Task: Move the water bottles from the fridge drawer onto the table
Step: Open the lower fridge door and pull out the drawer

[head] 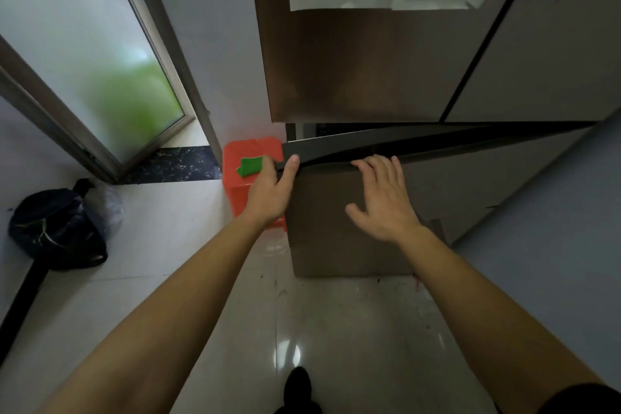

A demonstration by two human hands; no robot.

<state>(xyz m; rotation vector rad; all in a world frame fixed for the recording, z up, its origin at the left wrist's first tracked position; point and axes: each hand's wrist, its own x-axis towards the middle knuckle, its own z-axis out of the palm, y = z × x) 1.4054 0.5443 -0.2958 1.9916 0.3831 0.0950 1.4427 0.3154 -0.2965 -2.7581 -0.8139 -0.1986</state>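
Note:
The grey fridge drawer (336, 228) at the bottom of the fridge stands pulled out a little, with a dark gap along its top edge. My left hand (268, 195) grips the drawer's top left corner, thumb over the edge and fingers round the side. Against the drawer front my right hand (383, 202) lies with straight fingers, their tips at the top edge. No water bottles show; the drawer's inside is hidden.
The upper fridge doors (369, 60) carry taped papers. An orange stool (245, 178) with a green cloth (250, 166) stands just left of the drawer. A dark bag (57, 228) lies on the tiled floor at left, below a frosted glass door (100, 60). My foot (297, 386) is below.

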